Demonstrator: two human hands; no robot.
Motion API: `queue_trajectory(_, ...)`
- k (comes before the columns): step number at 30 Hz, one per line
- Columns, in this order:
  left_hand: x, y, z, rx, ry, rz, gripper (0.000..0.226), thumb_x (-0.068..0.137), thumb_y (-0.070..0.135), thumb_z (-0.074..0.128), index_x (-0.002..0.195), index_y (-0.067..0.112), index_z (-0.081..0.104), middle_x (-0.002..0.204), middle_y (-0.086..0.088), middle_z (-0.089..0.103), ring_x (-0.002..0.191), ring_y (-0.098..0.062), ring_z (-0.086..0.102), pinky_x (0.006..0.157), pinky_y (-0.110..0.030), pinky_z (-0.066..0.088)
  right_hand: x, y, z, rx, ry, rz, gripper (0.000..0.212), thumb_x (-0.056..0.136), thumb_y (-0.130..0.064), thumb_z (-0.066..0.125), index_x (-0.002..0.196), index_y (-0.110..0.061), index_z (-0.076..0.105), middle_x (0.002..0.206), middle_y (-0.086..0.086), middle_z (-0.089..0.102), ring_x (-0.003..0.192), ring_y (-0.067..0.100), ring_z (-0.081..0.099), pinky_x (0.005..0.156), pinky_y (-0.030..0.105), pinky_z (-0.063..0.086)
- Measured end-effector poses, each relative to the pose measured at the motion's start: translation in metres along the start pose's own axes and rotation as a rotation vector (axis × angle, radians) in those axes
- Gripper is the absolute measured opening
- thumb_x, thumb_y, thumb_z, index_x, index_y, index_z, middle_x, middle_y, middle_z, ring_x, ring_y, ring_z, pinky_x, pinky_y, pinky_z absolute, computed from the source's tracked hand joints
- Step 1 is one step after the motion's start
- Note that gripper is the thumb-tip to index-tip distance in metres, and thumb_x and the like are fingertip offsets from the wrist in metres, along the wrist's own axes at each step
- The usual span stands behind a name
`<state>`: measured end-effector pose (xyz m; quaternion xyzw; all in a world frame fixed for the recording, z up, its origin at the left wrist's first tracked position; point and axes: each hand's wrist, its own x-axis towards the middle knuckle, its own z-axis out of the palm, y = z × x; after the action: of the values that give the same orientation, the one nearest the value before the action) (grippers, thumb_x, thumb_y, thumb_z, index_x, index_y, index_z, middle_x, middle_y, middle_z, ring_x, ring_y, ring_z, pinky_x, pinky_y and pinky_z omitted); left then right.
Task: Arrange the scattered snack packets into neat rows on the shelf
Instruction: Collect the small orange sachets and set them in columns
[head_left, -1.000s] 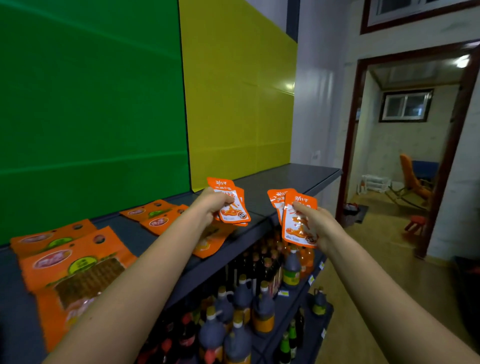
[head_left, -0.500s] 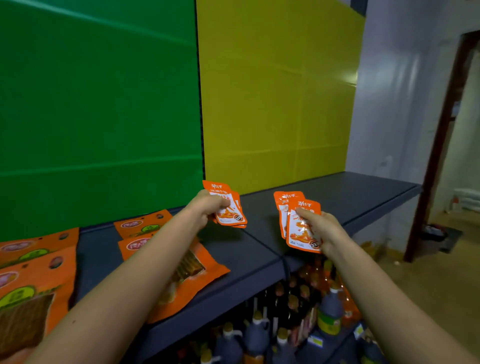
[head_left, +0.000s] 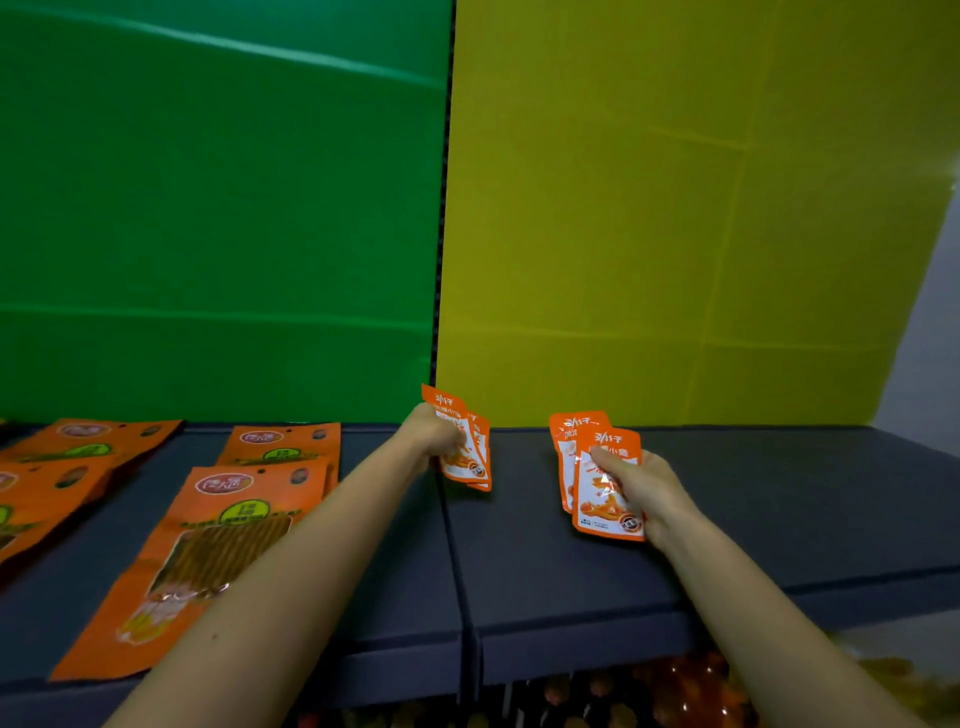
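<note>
Since half a second ago the view has swung left: the doorway is gone from sight, the shelf (head_left: 545, 571) runs straight across, and both hands reach farther in over it with the same packets in their grasp.

Nearest, under the shelf's front edge, blurred bottles (head_left: 675, 691) show in orange and dark tones. Both bare forearms cross the dark grey shelf top, one on each side of the seam (head_left: 457, 545) between its two sections. Left of the left forearm a large orange packet (head_left: 208, 561) lies flat, its clear window showing brown strips. A second large packet (head_left: 280, 441) lies just behind it, partly covered by it. More large packets (head_left: 36, 499) lie at the far left edge, overlapping one another.

Farther in, the right hand (head_left: 641, 488) pinches two small snack packets (head_left: 602, 499), fanned one behind the other, its thumb pressed on the front one. The left hand (head_left: 434, 434) is curled round another two small packets (head_left: 470, 457), also fanned, held upright above the seam. Whether either pair touches the shelf cannot be told.

Behind the shelf stand a green panel (head_left: 208, 208) on the left and a yellow panel (head_left: 675, 208) on the right, meeting at a dark vertical gap.
</note>
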<state>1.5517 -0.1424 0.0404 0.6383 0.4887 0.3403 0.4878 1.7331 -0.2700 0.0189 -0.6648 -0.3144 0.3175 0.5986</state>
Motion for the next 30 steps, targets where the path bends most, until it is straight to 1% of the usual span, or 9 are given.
queue_trajectory(1,0.003,-0.003,0.005,-0.005,0.033,-0.016,0.012,0.085,-0.009,0.053,0.081,0.002,0.058,0.117,-0.024,0.062,0.105,-0.034,0.062,0.088,-0.038,0.048,0.007,0.001,0.0,-0.009,-0.013,-0.002,0.01,0.088,-0.023,0.063,0.083,-0.017,0.057,0.084,0.007,0.068,0.07,0.019,0.065,0.062,0.032,0.053)
queue_trajectory(3,0.015,-0.01,0.015,-0.011,0.087,-0.049,0.023,0.084,-0.007,0.054,0.106,-0.005,0.06,0.119,-0.021,0.062,0.111,-0.033,0.06,0.091,-0.037,0.047,0.019,0.004,0.003,-0.026,-0.031,-0.008,0.011,0.088,-0.022,0.063,0.093,-0.013,0.059,0.093,0.01,0.069,0.075,0.021,0.066,0.068,0.034,0.053)
queue_trajectory(5,0.028,-0.019,0.021,0.007,0.125,-0.073,0.036,0.081,-0.004,0.057,0.116,-0.004,0.057,0.122,-0.019,0.061,0.111,-0.032,0.06,0.096,-0.038,0.049,0.029,0.008,0.008,-0.04,-0.042,-0.011,0.02,0.088,-0.022,0.063,0.104,-0.01,0.06,0.101,0.013,0.069,0.082,0.026,0.068,0.077,0.039,0.055)
queue_trajectory(8,0.056,-0.036,0.029,0.048,0.186,-0.13,0.048,0.077,0.003,0.061,0.124,-0.001,0.05,0.127,-0.019,0.058,0.115,-0.033,0.057,0.099,-0.044,0.048,0.037,0.013,0.015,-0.082,-0.034,-0.034,0.025,0.087,-0.026,0.064,0.106,-0.011,0.059,0.106,0.013,0.069,0.091,0.028,0.068,0.084,0.042,0.055)
queue_trajectory(14,0.059,-0.033,0.038,0.145,0.26,-0.14,0.04,0.085,0.01,0.057,0.123,0.0,0.049,0.128,-0.019,0.056,0.118,-0.034,0.053,0.1,-0.039,0.045,0.045,0.019,0.016,-0.1,-0.049,-0.092,0.031,0.086,-0.029,0.065,0.11,-0.011,0.057,0.108,0.011,0.068,0.094,0.027,0.068,0.088,0.047,0.054)
queue_trajectory(20,0.053,-0.027,0.049,0.29,0.331,-0.149,0.047,0.091,0.016,0.052,0.133,0.001,0.036,0.138,-0.023,0.04,0.131,-0.037,0.034,0.108,-0.04,0.029,0.051,0.022,0.016,-0.119,-0.04,-0.13,0.031,0.086,-0.029,0.064,0.111,-0.013,0.056,0.109,0.01,0.068,0.093,0.026,0.068,0.086,0.044,0.055)
queue_trajectory(25,0.049,-0.029,0.052,0.392,0.425,-0.045,0.038,0.092,0.018,0.049,0.125,-0.001,0.044,0.137,-0.019,0.044,0.13,-0.034,0.031,0.107,-0.039,0.027,0.053,0.023,0.016,-0.133,-0.014,-0.142,0.032,0.086,-0.029,0.063,0.112,-0.012,0.055,0.111,0.011,0.067,0.097,0.027,0.067,0.088,0.046,0.054)
queue_trajectory(27,0.047,-0.027,0.048,0.354,0.473,0.051,0.035,0.093,0.02,0.048,0.12,-0.002,0.047,0.131,-0.02,0.049,0.126,-0.034,0.038,0.103,-0.039,0.032,0.053,0.023,0.015,-0.122,-0.007,-0.147,0.03,0.087,-0.029,0.063,0.11,-0.012,0.055,0.11,0.011,0.067,0.096,0.027,0.067,0.087,0.045,0.054)
queue_trajectory(30,0.037,-0.017,0.042,0.03,0.409,0.17,0.025,0.093,0.021,0.048,0.11,0.003,0.053,0.119,-0.016,0.061,0.112,-0.032,0.056,0.096,-0.039,0.044,0.054,0.023,0.014,-0.11,0.01,-0.149,0.028,0.086,-0.028,0.064,0.108,-0.012,0.056,0.108,0.011,0.068,0.094,0.027,0.068,0.087,0.045,0.054)
